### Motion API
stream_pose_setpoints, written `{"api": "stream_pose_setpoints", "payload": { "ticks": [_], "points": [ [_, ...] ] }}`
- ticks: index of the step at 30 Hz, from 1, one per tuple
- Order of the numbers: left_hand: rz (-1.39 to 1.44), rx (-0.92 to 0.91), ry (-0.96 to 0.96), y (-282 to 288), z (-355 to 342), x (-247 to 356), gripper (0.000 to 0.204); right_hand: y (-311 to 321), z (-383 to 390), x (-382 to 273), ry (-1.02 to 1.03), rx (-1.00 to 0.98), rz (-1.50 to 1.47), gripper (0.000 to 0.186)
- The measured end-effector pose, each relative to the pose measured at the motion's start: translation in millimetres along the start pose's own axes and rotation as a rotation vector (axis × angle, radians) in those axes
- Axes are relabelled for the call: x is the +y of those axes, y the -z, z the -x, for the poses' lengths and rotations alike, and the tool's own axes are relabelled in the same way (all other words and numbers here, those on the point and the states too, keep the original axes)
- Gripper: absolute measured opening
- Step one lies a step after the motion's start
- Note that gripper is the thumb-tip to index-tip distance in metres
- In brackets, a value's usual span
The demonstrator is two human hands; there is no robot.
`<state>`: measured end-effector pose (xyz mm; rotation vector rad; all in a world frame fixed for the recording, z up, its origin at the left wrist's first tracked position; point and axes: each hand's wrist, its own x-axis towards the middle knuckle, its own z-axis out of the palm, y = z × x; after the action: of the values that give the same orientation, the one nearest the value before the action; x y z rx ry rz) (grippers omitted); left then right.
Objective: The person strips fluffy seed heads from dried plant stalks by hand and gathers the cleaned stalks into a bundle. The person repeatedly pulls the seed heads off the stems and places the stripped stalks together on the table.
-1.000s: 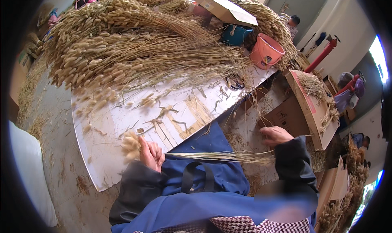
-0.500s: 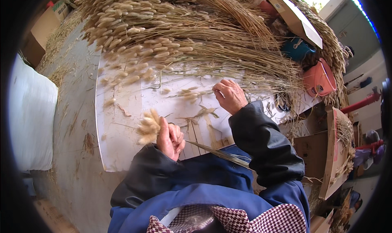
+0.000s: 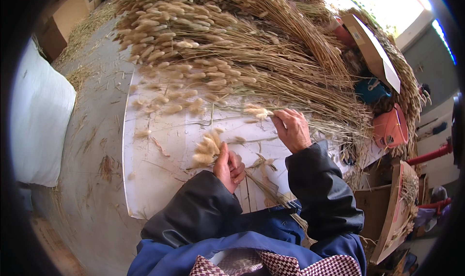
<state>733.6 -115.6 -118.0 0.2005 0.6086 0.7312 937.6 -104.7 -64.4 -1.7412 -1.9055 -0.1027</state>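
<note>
Fluffy-grass bunch [image 3: 206, 150] | heads [image 3: 209, 144] at ten o'clock of left hand [image 3: 229, 169], closed around stems [image 3: 265, 185] | right hand [image 3: 293, 129], two o'clock, pinching smaller tuft [image 3: 256, 112] | likely light, brittle-stemmed; grip stems, spare soft heads

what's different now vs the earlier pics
The right hand has moved leftward from near the carton to over the board; its fingers now pinch a few grass heads. The left hand still holds its bunch, and the pink bucket stays put.
</note>
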Motion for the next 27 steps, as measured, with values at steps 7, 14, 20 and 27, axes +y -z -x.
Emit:
{"api": "stream_pose_setpoints", "payload": {
  "ticks": [7, 14, 20, 27],
  "points": [
    [0.029, -0.022, 0.046, 5.1, 3.1, 1.9, 0.054, -36.9, -24.6, -30.9, -0.004, -0.469, 0.179, 0.018],
    [0.062, 0.01, 0.036, 4.5, 0.4, 8.4, 0.057, -35.6, -68.2, 35.2, -0.129, -0.164, -0.189, 0.025],
    [0.087, -0.091, 0.073, 11.8, -1.6, 5.8, 0.056, -29.9, -59.8, 117.1, -0.241, -0.267, 0.447, 0.044],
    [0.05, -0.1, 0.063, 11.7, -3.7, 8.0, 0.058, 1.7, -46.6, 127.9, -0.082, -0.223, 0.611, 0.021]
  ]
}}
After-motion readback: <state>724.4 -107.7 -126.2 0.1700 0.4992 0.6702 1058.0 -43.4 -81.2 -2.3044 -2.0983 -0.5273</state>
